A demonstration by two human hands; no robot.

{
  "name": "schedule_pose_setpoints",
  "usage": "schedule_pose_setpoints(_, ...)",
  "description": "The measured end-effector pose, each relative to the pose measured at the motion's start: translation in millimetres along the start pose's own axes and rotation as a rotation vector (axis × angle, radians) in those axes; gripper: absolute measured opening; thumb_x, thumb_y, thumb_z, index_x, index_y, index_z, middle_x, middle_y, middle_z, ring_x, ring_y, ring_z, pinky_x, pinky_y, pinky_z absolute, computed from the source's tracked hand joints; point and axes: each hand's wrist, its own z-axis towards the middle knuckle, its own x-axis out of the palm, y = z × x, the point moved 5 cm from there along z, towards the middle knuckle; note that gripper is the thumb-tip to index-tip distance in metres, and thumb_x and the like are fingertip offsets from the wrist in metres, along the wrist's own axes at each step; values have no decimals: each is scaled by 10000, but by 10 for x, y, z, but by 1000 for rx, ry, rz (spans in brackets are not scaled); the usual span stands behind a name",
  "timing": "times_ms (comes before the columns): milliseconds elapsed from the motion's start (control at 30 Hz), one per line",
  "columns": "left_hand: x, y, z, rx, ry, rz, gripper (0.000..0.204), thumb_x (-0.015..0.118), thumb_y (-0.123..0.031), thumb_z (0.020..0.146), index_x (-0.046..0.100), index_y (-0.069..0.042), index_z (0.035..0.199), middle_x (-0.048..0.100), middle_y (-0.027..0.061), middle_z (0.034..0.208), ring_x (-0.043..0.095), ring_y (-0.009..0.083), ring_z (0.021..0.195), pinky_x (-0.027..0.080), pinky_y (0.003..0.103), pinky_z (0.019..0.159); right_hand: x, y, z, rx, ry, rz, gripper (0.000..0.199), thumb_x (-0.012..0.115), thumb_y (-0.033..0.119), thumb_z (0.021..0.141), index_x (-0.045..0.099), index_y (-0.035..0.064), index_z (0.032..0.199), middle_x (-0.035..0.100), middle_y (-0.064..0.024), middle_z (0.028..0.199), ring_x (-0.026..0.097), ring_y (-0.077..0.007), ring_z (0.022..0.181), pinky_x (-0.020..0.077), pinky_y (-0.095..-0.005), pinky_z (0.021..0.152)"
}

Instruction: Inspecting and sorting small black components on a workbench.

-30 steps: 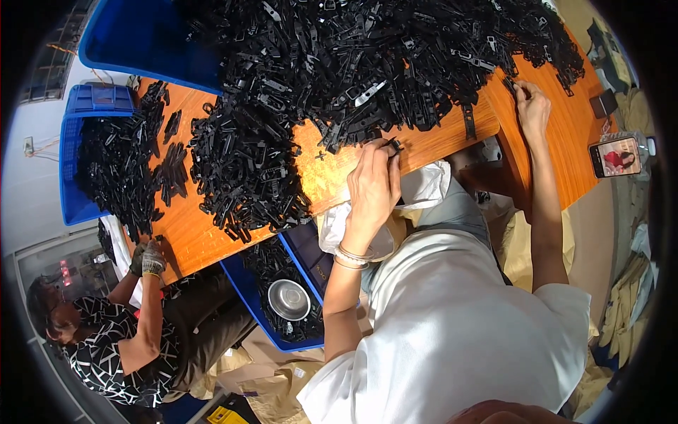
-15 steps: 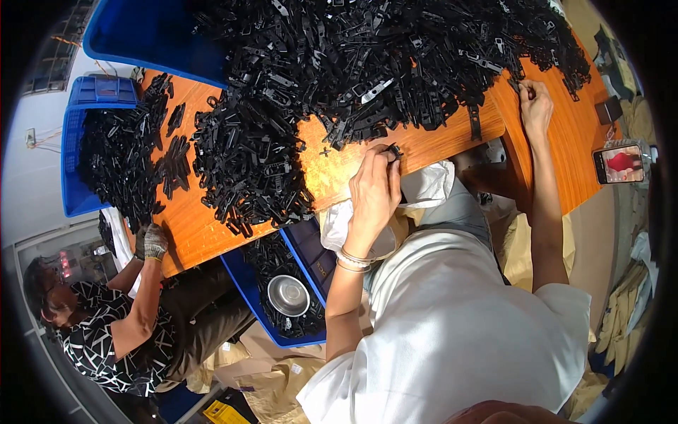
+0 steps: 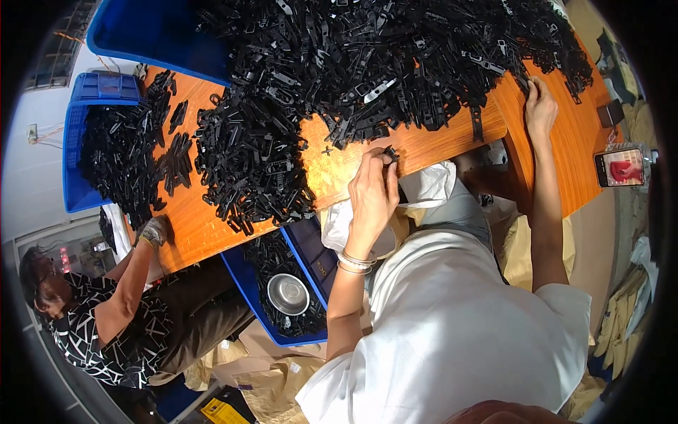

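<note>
Bin (image 3: 244,272), blue, below the left hand (image 3: 372,194), holds black clips and a steel bowl (image 3: 287,294); that grip pinches 1 black clip (image 3: 390,152); right hand (image 3: 540,106) rests flat, open, on the desk (image 3: 438,145).

Clips (image 3: 367,63) on table (image 3: 431,145)

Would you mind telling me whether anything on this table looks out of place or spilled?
Mostly not. The black plastic parts lie in loose heaps across the orange table, and a few overhang the near edge above the blue bin.
</note>
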Motion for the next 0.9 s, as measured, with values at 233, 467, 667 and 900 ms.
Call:
schedule_pose_setpoints(233, -47, 24, 3, -34, -103, -76, 135, 559, 14, 751, 467, 23, 849, 539, 171, 860, 547, 296, 672, 445, 319, 599, -73, -31, -15, -8, -93, 162, 165, 509, 96, 831, 601, 2, 930, 601, -109, 920, 590, -212, 792, 450, -290, 709)
schedule_pose_setpoints(467, 53, 33, -7, -318, -59, -1052, 185, 543, 23, 791, 478, -4, 962, 558, 67, 892, 520, 79, 728, 436, 212, 611, -333, 683, -310, -17, 91, 670, 115, 560, 29, 784, 607, -32, 869, 590, -81, 873, 552, -125, 769, 437, -231, 694)
schedule_pose_setpoints(667, 112, -124, 26, -312, 115, -1149, 392, 557, 90, 750, 440, 14, 1116, 557, 85, 962, 540, 110, 791, 443, 218, 692, -506, 1638, -975, -176, 506, 1063, 125, 588, -81, 699, 600, -29, 812, 542, -49, 790, 493, -92, 667, 382, -193, 570)
schedule_pose_setpoints(900, 103, -131, -9, -278, 65, -1200, 367, 563, 97, 745, 447, 20, 1084, 563, 96, 982, 554, 130, 866, 436, 235, 776, -494, 1831, -1144, -386, 420, 901, 213, 610, -88, 647, 614, 12, 835, 513, -45, 769, 463, -109, 647, 351, -204, 549)
